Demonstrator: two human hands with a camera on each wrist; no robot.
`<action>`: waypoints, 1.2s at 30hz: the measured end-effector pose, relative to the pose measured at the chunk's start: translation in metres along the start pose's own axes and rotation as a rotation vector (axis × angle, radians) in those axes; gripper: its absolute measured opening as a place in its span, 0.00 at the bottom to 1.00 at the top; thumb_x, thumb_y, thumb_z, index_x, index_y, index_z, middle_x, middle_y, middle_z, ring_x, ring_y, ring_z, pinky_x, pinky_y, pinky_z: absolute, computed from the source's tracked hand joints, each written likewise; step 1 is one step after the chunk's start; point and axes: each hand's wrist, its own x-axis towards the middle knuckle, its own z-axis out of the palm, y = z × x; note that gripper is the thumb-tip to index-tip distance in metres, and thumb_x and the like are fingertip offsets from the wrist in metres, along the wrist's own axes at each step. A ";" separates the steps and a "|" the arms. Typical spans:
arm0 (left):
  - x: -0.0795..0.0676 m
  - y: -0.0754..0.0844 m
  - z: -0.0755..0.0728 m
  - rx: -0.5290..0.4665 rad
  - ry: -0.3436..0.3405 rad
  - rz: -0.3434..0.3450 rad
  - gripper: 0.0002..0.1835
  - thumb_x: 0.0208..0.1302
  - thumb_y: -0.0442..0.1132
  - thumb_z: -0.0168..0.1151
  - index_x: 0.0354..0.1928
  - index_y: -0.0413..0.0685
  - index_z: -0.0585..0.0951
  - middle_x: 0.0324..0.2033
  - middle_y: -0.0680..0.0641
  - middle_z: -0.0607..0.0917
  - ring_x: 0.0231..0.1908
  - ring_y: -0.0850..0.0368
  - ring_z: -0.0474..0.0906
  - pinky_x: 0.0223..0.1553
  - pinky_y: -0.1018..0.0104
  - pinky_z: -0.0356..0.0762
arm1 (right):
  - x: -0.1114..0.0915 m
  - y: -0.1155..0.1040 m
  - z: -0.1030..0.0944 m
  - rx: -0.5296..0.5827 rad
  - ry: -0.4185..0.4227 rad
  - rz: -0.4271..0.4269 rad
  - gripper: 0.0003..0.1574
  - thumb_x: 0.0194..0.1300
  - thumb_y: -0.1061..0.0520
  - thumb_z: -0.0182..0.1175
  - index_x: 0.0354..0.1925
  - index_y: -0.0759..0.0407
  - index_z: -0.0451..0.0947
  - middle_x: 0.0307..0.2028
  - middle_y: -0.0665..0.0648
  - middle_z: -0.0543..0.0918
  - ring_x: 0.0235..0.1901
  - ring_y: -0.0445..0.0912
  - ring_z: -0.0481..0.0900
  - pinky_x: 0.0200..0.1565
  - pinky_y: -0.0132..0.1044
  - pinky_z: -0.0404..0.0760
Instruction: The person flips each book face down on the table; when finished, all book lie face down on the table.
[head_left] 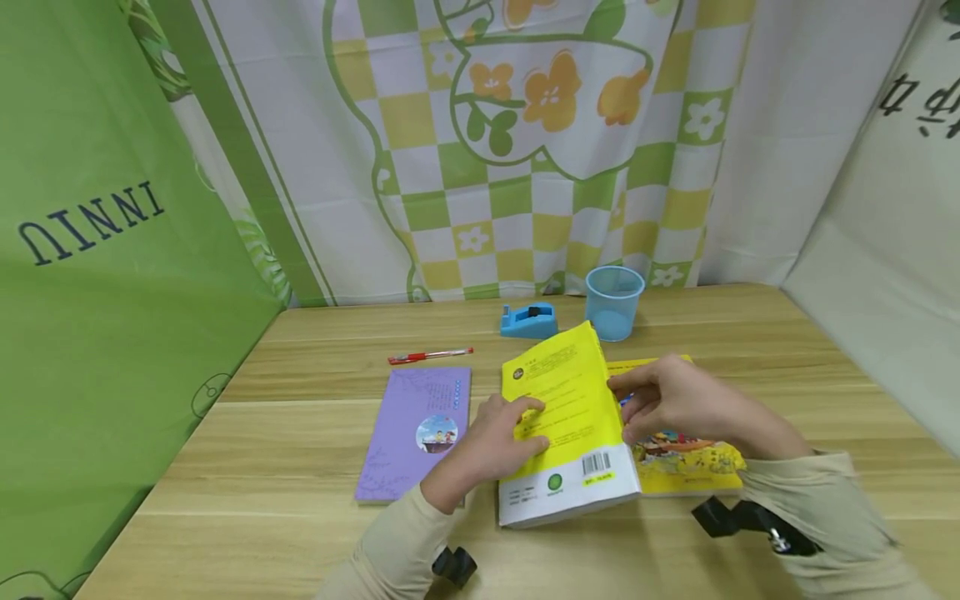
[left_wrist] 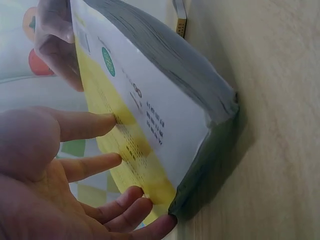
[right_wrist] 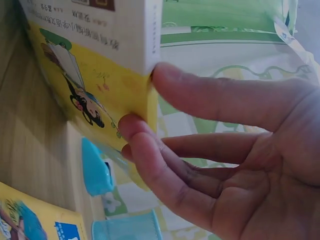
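Right hand (head_left: 675, 400) pinches the spine of a thick yellow paperback (head_left: 566, 425); left hand (head_left: 495, 437), fingers extended, touches its back cover. Paperback sits between both hands, spine side tilted up off the desk (head_left: 262, 467), long axis front to back, purple booklet (head_left: 401, 433) left, yellow illustrated book (head_left: 693, 483) right.

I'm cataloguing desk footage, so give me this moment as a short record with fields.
Left hand: touches the yellow book
Right hand: pinches its spine edge
Yellow book: tilted, barcode side toward the head camera
To its right: second book, partly hidden
To its left: purple book, flat
Beyond purple book: red pen
Farther back: tape dispenser, cup
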 end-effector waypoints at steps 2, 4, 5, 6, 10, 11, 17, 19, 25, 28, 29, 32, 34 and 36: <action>0.000 0.000 0.000 0.021 0.008 -0.007 0.25 0.66 0.47 0.66 0.65 0.55 0.78 0.52 0.43 0.73 0.49 0.51 0.66 0.42 0.60 0.67 | 0.002 0.002 0.002 -0.024 0.002 0.000 0.44 0.50 0.66 0.76 0.62 0.82 0.70 0.50 0.68 0.86 0.38 0.46 0.85 0.37 0.33 0.85; -0.001 0.001 -0.001 0.047 0.012 -0.017 0.25 0.66 0.47 0.66 0.65 0.55 0.78 0.51 0.43 0.73 0.49 0.51 0.65 0.41 0.61 0.66 | 0.003 0.003 0.004 -0.042 0.004 -0.001 0.44 0.49 0.67 0.77 0.61 0.82 0.70 0.49 0.68 0.86 0.37 0.45 0.84 0.37 0.33 0.85; -0.001 0.001 -0.001 0.061 0.013 -0.022 0.25 0.66 0.46 0.66 0.65 0.55 0.78 0.50 0.44 0.73 0.48 0.51 0.65 0.40 0.62 0.66 | 0.004 0.003 0.006 -0.055 0.005 0.002 0.44 0.48 0.68 0.77 0.61 0.82 0.71 0.49 0.67 0.86 0.37 0.45 0.84 0.36 0.33 0.85; -0.001 0.001 -0.001 0.073 0.014 -0.026 0.25 0.66 0.46 0.66 0.65 0.54 0.78 0.50 0.44 0.73 0.48 0.51 0.65 0.39 0.62 0.66 | 0.005 0.004 0.007 -0.067 0.005 0.005 0.44 0.48 0.68 0.77 0.61 0.82 0.71 0.49 0.67 0.86 0.36 0.44 0.84 0.36 0.33 0.84; -0.001 0.002 -0.001 0.120 0.015 -0.036 0.25 0.66 0.45 0.66 0.64 0.53 0.78 0.49 0.43 0.72 0.47 0.51 0.64 0.38 0.63 0.66 | 0.010 0.006 0.014 -0.103 0.003 0.072 0.44 0.47 0.69 0.77 0.62 0.79 0.72 0.50 0.65 0.85 0.36 0.44 0.83 0.36 0.34 0.84; -0.001 0.002 0.000 0.138 0.018 -0.034 0.25 0.66 0.46 0.66 0.64 0.53 0.79 0.48 0.43 0.72 0.47 0.50 0.64 0.38 0.63 0.66 | 0.011 0.007 0.015 -0.117 0.002 0.091 0.45 0.47 0.68 0.77 0.63 0.78 0.72 0.49 0.64 0.86 0.36 0.44 0.82 0.35 0.34 0.84; -0.002 0.001 0.002 0.277 0.041 -0.008 0.23 0.65 0.45 0.66 0.62 0.50 0.80 0.48 0.39 0.73 0.49 0.46 0.64 0.41 0.61 0.68 | 0.020 0.012 0.028 -0.186 0.003 0.150 0.45 0.46 0.68 0.78 0.62 0.74 0.74 0.42 0.57 0.86 0.33 0.44 0.80 0.32 0.35 0.82; -0.002 0.001 0.003 0.324 0.048 -0.008 0.23 0.65 0.45 0.66 0.61 0.49 0.81 0.49 0.38 0.74 0.51 0.44 0.64 0.42 0.59 0.70 | 0.023 0.014 0.032 -0.202 0.001 0.148 0.45 0.45 0.69 0.78 0.62 0.75 0.74 0.41 0.57 0.85 0.33 0.44 0.79 0.34 0.36 0.82; -0.003 0.000 0.006 0.450 0.064 -0.002 0.23 0.65 0.45 0.67 0.60 0.47 0.81 0.50 0.36 0.75 0.52 0.42 0.65 0.45 0.54 0.72 | 0.031 0.015 0.044 -0.233 -0.017 0.194 0.39 0.44 0.71 0.78 0.57 0.73 0.77 0.35 0.56 0.83 0.31 0.46 0.77 0.34 0.36 0.80; -0.003 -0.001 0.008 0.488 0.073 0.001 0.22 0.65 0.45 0.67 0.59 0.46 0.82 0.49 0.36 0.75 0.51 0.42 0.65 0.45 0.53 0.72 | 0.034 0.015 0.049 -0.243 -0.028 0.216 0.31 0.45 0.71 0.76 0.50 0.70 0.80 0.30 0.56 0.81 0.29 0.46 0.76 0.32 0.36 0.78; -0.002 -0.001 0.008 0.495 0.075 0.002 0.22 0.65 0.45 0.67 0.59 0.46 0.82 0.48 0.36 0.75 0.51 0.43 0.65 0.45 0.53 0.72 | 0.034 0.015 0.050 -0.251 -0.031 0.219 0.29 0.45 0.72 0.76 0.48 0.68 0.81 0.29 0.55 0.81 0.28 0.46 0.76 0.32 0.36 0.77; -0.002 -0.001 0.008 0.499 0.079 0.000 0.21 0.65 0.44 0.67 0.58 0.46 0.82 0.47 0.37 0.74 0.50 0.43 0.64 0.44 0.53 0.72 | 0.036 0.015 0.053 -0.265 -0.034 0.234 0.25 0.46 0.72 0.76 0.45 0.66 0.82 0.27 0.55 0.79 0.27 0.46 0.75 0.31 0.36 0.76; -0.002 -0.001 0.008 0.502 0.080 0.002 0.21 0.65 0.44 0.67 0.58 0.46 0.83 0.46 0.37 0.74 0.49 0.44 0.64 0.44 0.54 0.71 | 0.036 0.016 0.054 -0.275 -0.035 0.236 0.24 0.46 0.71 0.76 0.43 0.65 0.82 0.27 0.55 0.79 0.27 0.46 0.75 0.31 0.35 0.75; -0.002 -0.001 0.008 0.503 0.080 0.001 0.21 0.65 0.44 0.68 0.58 0.46 0.83 0.46 0.37 0.74 0.49 0.44 0.64 0.43 0.54 0.71 | 0.036 0.016 0.055 -0.278 -0.034 0.240 0.23 0.46 0.71 0.76 0.43 0.64 0.82 0.27 0.55 0.79 0.27 0.47 0.75 0.30 0.35 0.75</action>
